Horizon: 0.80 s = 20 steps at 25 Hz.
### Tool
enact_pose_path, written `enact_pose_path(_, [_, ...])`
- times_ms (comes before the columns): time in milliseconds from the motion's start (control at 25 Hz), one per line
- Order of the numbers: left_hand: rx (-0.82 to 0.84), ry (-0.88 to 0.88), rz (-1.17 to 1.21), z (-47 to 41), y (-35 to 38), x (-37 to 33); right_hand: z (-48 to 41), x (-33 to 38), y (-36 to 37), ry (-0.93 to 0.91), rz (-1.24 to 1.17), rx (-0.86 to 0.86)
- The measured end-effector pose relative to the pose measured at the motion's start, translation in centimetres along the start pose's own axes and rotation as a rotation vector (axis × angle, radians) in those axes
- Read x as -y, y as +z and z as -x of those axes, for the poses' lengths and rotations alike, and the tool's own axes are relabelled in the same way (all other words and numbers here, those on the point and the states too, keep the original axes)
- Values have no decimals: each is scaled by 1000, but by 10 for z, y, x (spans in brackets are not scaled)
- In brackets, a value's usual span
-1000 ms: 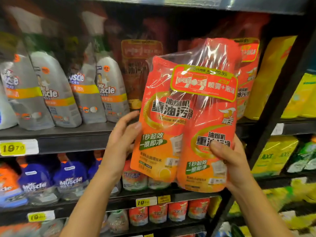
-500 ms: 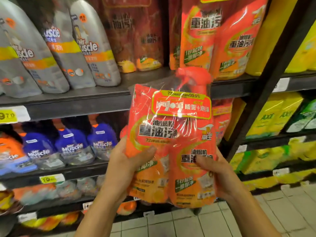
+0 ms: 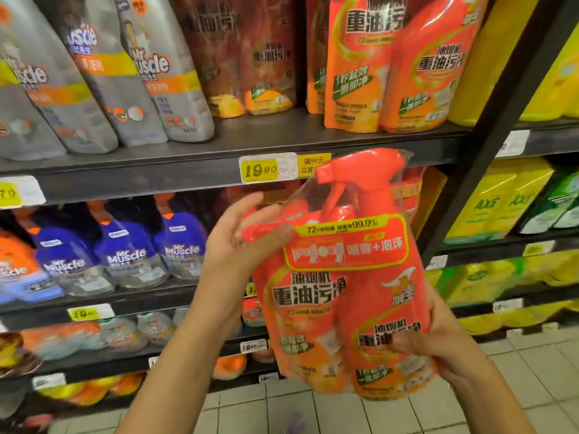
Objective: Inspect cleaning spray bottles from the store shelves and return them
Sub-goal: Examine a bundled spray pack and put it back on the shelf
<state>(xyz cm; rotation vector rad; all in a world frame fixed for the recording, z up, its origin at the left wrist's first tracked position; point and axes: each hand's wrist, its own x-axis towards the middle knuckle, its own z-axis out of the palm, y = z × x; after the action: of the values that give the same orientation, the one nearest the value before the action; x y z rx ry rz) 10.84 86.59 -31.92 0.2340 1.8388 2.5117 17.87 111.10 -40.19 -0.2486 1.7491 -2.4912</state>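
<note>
An orange twin pack of cleaning spray (image 3: 344, 286), two bottles wrapped in clear plastic with one red trigger head on top, is held upright in front of the shelves. My right hand (image 3: 438, 336) grips its lower right side, thumb across the front label. My left hand (image 3: 241, 242) rests against the pack's upper left, thumb on the wrap and fingers spread behind it. A gap shows on the upper shelf (image 3: 282, 133) between dark orange packs and a matching orange twin pack (image 3: 391, 67).
Grey Mr Muscle bottles (image 3: 131, 73) stand at upper left, blue ones (image 3: 131, 249) on the shelf below. A yellow price tag (image 3: 260, 170) reads 19.90. A black upright post (image 3: 495, 130) separates yellow and green bottles (image 3: 513, 202) at right. Tiled floor (image 3: 313, 411) lies below.
The twin pack has come down from shelf height to chest level in front of the lower shelves. My left hand slid from its lower left up to its upper left.
</note>
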Motion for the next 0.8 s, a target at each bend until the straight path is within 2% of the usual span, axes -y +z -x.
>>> enact_pose_path(200, [53, 35, -68, -11, 35, -7, 13, 2, -6, -11, -52, 7])
enact_pose_path(320, [113, -92, 41, -19, 43, -13, 17, 6, -11, -29, -98, -16])
enact_pose_path(400, [88, -151, 134, -28, 40, -23, 22, 9, -14, -56, -124, -43])
enact_pose_path(480, [3, -35, 9, -37, 34, -31, 29, 14, -16, -88, -150, -120])
enact_pose_path(560, [-7, 136, -137, -37, 37, -38, 35, 21, -19, -130, -127, -164])
enact_pose_path(640, [142, 237, -253, -34, 47, -46, 37, 28, -18, -160, 0, -108])
enact_pose_path(720, [368, 249, -393, -27, 61, -55, 38, 31, -15, -186, 161, -68])
enact_pose_path(800, [448, 251, -534, -19, 73, -59, 39, 27, -11, -196, 301, -86])
